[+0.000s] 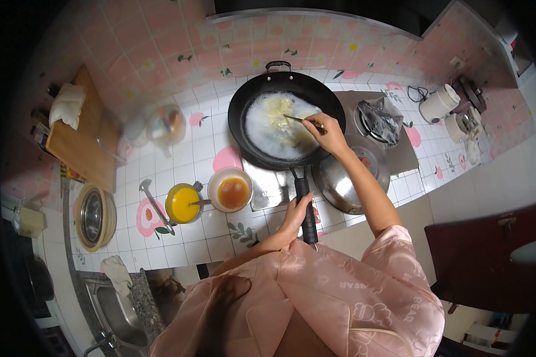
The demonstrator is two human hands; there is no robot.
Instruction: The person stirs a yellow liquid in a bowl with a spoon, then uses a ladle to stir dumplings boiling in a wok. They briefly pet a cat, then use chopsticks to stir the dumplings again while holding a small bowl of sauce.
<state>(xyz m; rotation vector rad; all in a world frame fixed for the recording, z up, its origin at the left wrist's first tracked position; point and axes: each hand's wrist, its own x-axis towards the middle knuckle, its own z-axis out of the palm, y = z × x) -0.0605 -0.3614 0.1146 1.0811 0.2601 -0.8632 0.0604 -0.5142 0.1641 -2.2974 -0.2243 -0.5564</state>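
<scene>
A black wok [241, 120] with a long handle sits on the stove. White frothy liquid [261, 129] fills its bottom, and pale yellow food [279, 109] lies in the middle. My left hand [294, 219] is wrapped around the black wok handle [311, 223]. Above the wok, my right hand [328, 133] grips a thin dark utensil [295, 118], possibly chopsticks, whose tip reaches the yellow food. Left of the handle stand a bowl of brown liquid [233, 193] and a container of bright yellow liquid [183, 203] with a utensil handle resting in it.
A metal lid [341, 187] lies right of the wok handle, under my right forearm. Behind it, a crumpled plastic bag [379, 118] covers the second burner. A ladle [154, 203] lies left of the yellow liquid. A wooden board [82, 140] leans at left, near a sink [116, 312].
</scene>
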